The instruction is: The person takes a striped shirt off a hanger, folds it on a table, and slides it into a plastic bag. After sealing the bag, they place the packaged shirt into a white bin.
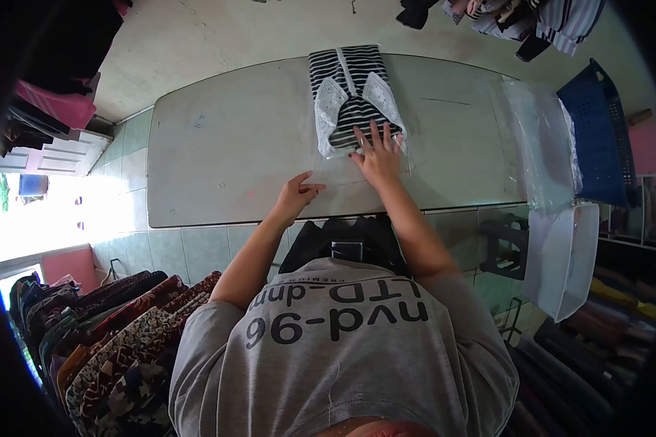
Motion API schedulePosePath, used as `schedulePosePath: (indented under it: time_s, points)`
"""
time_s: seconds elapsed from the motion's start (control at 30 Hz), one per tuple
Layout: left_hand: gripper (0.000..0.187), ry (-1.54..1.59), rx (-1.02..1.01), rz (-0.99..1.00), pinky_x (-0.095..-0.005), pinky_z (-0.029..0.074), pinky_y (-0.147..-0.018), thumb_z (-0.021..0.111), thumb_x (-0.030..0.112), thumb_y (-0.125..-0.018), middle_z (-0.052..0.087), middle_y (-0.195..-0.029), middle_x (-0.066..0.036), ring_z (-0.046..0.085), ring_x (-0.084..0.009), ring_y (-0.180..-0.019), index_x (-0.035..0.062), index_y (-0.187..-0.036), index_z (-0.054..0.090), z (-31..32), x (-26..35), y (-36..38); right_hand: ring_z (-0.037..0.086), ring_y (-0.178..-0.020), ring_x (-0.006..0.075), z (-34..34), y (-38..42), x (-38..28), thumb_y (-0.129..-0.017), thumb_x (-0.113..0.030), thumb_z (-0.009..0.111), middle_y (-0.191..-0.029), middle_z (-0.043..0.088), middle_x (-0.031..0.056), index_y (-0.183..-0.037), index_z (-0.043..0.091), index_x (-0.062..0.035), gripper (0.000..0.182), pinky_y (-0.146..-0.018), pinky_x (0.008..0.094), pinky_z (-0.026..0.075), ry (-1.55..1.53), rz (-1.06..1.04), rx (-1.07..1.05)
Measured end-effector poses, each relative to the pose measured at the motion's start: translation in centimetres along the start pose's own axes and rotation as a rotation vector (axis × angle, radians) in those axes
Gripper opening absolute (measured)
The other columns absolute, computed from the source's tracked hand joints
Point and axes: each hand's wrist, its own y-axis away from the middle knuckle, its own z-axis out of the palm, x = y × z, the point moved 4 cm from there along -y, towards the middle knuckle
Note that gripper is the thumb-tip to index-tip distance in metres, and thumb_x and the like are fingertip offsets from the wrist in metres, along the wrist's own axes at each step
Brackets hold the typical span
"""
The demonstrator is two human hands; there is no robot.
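Observation:
A folded black-and-white striped garment [353,109] with white eyelet collar pieces lies on the table [226,146]. It appears to be inside a clear plastic bag, whose see-through edge [342,173] spreads toward me. My right hand [379,156] rests on the near end of the garment, palm down with its fingers spread. At the bag's lower left, my left hand [295,198] hovers at or just above the tabletop. Its thumb and fingers are apart, and I see nothing between them.
A stack of clear plastic bags [536,138] lies at the table's right end. Beyond it stands a blue basket [598,135], with a white bin [565,255] below. Clothes [124,342] hang at lower left; more garments [539,25] are at upper right.

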Motion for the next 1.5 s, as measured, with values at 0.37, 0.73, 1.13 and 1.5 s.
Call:
schedulePosePath:
  time_s: [0.37, 0.73, 1.13, 1.5]
  points:
    - [0.051, 0.205, 0.011, -0.092, -0.0233, 0.045, -0.074, 0.053, 0.019, -0.086, 0.061, -0.107, -0.012, 0.057, -0.0128, -0.084, -0.003, -0.129, 0.037, -0.8, -1.4, -0.6, 0.054, -0.096, 0.0295, -6.4, 7.9, 7.7, -0.074, -0.015, 0.065, -0.105, 0.059, 0.0091, -0.107, 0.057, -0.0078, 0.034, -0.083, 0.0389, 0.043, -0.494, 0.24, 0.092]
    - [0.049, 0.182, 0.17, -0.075, -0.0235, 0.051, -0.065, 0.061, 0.003, -0.081, 0.062, -0.091, -0.013, 0.062, -0.0157, -0.074, 0.0021, -0.124, 0.036, -0.5, 0.6, -2.2, 0.054, -0.054, 0.0196, -5.1, 4.9, 10.3, -0.073, -0.007, 0.064, -0.061, 0.056, 0.0051, -0.095, 0.059, -0.0128, 0.023, -0.051, 0.0309, 0.042, -0.479, 0.488, 0.239]
    - [0.05, -1.006, 0.663, 0.682, -0.0415, 0.038, -0.095, 0.066, 0.022, -0.077, 0.048, -0.123, -0.013, 0.044, -0.0346, -0.116, 0.0074, -0.121, 0.046, -3.9, 8.9, 2.0, 0.052, -0.1, 0.0319, -13.6, 4.6, 7.3, -0.072, -0.016, 0.065, -0.107, 0.058, 0.0116, -0.108, 0.055, -0.0085, 0.038, -0.087, 0.0422, 0.039, -0.297, 0.232, 0.175]
    - [0.082, -1.253, 0.357, 0.697, -0.0607, 0.012, -0.102, 0.056, 0.054, -0.076, 0.017, -0.145, -0.015, 0.01, -0.036, -0.135, 0.0156, -0.14, 0.024, 4.8, 4.9, -5.8, 0.023, -0.13, 0.0397, -1.5, 0.2, 2.0, -0.075, -0.055, 0.057, -0.143, 0.024, 0.012, -0.136, 0.031, -0.0338, 0.07, -0.097, 0.0636, 0.02, -0.073, 0.111, -0.082]
